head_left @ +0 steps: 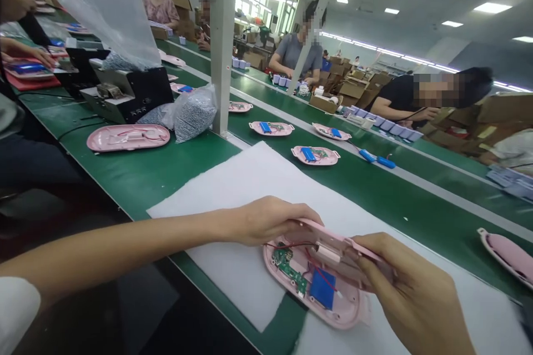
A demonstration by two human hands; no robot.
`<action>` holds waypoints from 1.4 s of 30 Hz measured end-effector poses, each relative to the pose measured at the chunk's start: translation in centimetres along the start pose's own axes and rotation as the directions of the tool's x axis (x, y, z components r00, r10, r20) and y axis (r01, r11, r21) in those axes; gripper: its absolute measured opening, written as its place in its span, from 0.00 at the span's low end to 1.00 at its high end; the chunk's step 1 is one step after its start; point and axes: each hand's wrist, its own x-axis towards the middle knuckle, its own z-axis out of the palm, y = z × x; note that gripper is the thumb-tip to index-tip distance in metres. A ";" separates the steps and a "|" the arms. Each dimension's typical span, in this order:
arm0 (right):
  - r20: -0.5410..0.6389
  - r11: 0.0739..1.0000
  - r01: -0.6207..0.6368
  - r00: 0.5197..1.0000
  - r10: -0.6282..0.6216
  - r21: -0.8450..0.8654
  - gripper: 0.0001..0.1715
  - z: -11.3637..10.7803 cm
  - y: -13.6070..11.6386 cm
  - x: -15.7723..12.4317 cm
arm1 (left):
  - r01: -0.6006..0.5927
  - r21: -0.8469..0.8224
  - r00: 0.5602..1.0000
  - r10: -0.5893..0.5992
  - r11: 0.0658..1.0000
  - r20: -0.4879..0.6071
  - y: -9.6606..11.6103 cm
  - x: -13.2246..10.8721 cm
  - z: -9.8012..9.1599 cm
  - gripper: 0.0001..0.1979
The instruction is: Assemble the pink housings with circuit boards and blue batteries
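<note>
My left hand (275,219) and my right hand (410,285) are closed on opposite ends of a pink plastic cover (339,247), tilted up over its matching half. That lower pink shell (341,313) lies open side up on white foam sheeting and the green bench. Inside the shell sit a green circuit board (287,266) and a blue battery pack (322,288). Thin red wires (318,266) run between cover and shell, and a small white connector hangs at one wire's end. The fingertips behind the cover are hidden.
White foam sheet (233,188) covers part of the green bench. Several pink shells with blue batteries (314,155) lie beyond it. A pink cover (128,137), a bag of screws (194,113) and a black machine (137,94) are at left. A metal post (220,44) rises mid-bench. Co-workers sit opposite.
</note>
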 end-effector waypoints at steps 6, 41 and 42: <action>-0.080 0.955 -0.293 0.952 0.295 0.038 0.13 -0.2 -1.3 -0.1 | 0.070 -0.096 0.997 -0.071 0.993 -0.014 0.5 0.8 -0.3 0.12; 0.024 0.822 0.410 0.899 -0.437 -0.394 0.10 3.2 -1.8 -0.7 | 0.179 -0.293 0.912 -0.270 0.939 -0.309 -1.6 0.2 2.8 0.09; -0.017 0.875 0.300 0.943 -0.331 -0.380 0.09 2.0 -1.9 -2.6 | 0.154 -0.193 0.926 -0.210 0.969 -0.314 -1.4 -0.3 2.6 0.09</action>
